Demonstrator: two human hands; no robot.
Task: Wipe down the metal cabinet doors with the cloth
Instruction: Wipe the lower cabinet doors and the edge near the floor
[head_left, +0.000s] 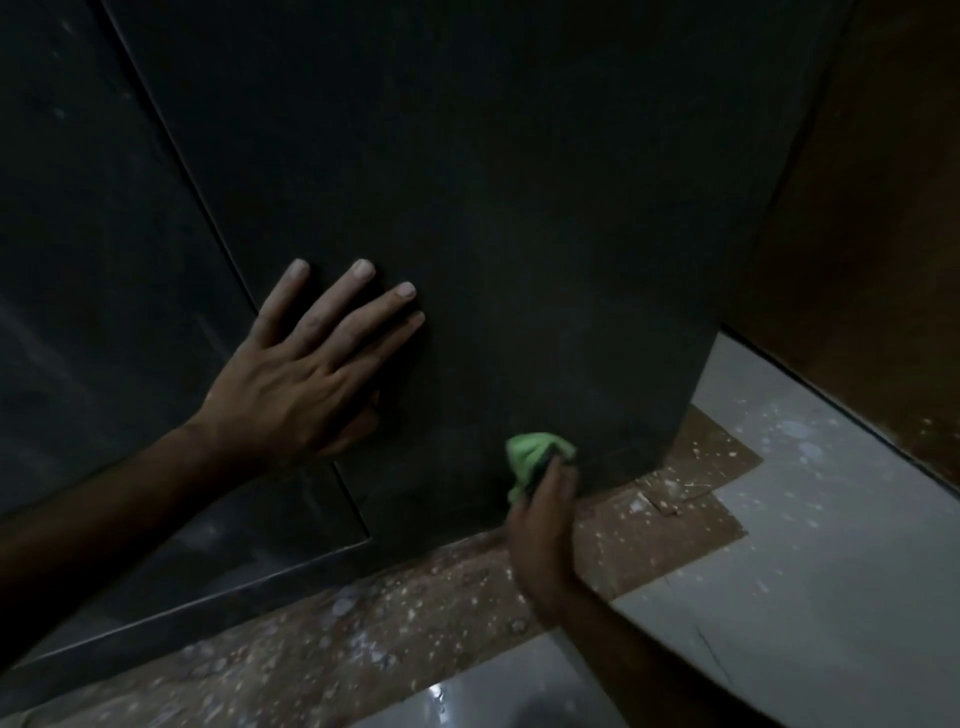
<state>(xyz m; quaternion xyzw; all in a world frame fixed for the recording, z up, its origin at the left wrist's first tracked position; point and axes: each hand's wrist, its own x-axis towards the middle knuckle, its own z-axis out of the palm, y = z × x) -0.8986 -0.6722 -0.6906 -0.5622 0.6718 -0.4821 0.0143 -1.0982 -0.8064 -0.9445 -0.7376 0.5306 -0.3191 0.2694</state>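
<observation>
Head view: the left hand lies flat on the dark metal cabinet door, fingers straight and spread, near the door's left edge. The right hand grips a bunched green cloth against the door's lower right corner, just above the speckled brown floor strip.

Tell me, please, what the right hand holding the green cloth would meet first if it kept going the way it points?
Probably the dark cabinet door: the right hand already holds the green cloth at its lower part, seemingly touching it, though depth is unclear.
</observation>
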